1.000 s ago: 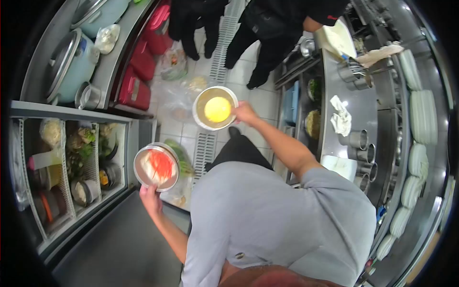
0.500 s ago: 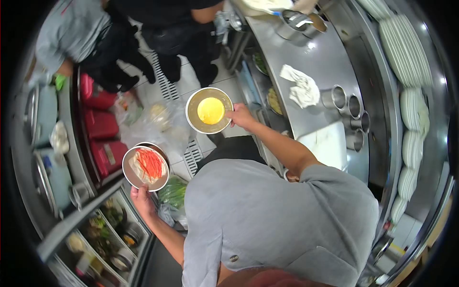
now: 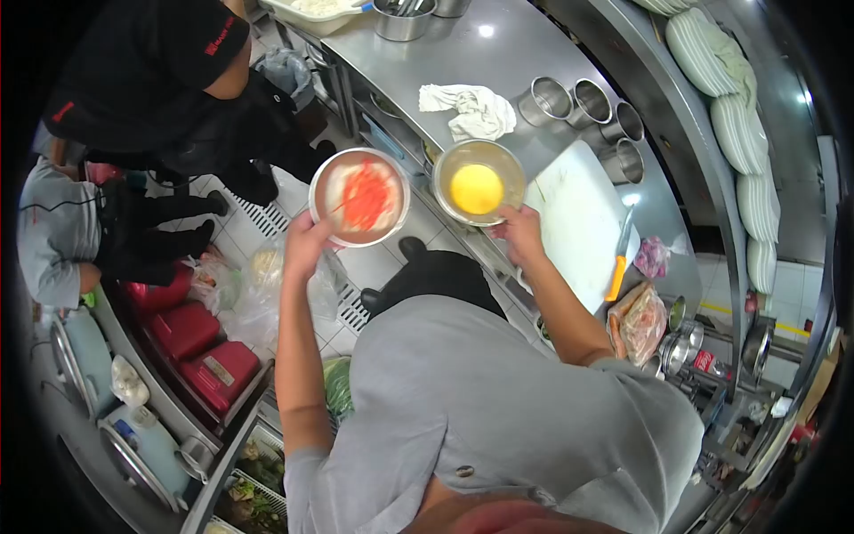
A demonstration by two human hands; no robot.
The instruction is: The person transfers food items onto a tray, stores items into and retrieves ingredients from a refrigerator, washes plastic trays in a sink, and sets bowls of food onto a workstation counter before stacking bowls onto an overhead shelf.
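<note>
My left hand (image 3: pixel 308 245) grips the lower left rim of a metal bowl (image 3: pixel 402 198). Red strips (image 3: pixel 366 198) lie over something pale inside it; I cannot tell what food they are. With my right hand (image 3: pixel 521 233) I hold a second metal bowl (image 3: pixel 445 169) by its lower right rim. Yellow liquid (image 3: pixel 477 189), which looks like beaten egg, sits at its bottom. The two bowls are side by side and apart, in front of my body. The right bowl is close to the counter's edge, near a white cutting board (image 3: pixel 578 222).
On the steel counter (image 3: pixel 498 53) are a crumpled white cloth (image 3: pixel 471 109), several metal cups (image 3: pixel 591 102) and a yellow-handled knife (image 3: pixel 617 267). Two people (image 3: pixel 160 89) stand at the far left. Red containers (image 3: pixel 218 369) and plastic bags (image 3: pixel 267 289) are at the lower left.
My view and body have turned right toward the counter. The left bowl has come up and closer to the right bowl, which now is beside the counter's edge. Both hands keep their hold.
</note>
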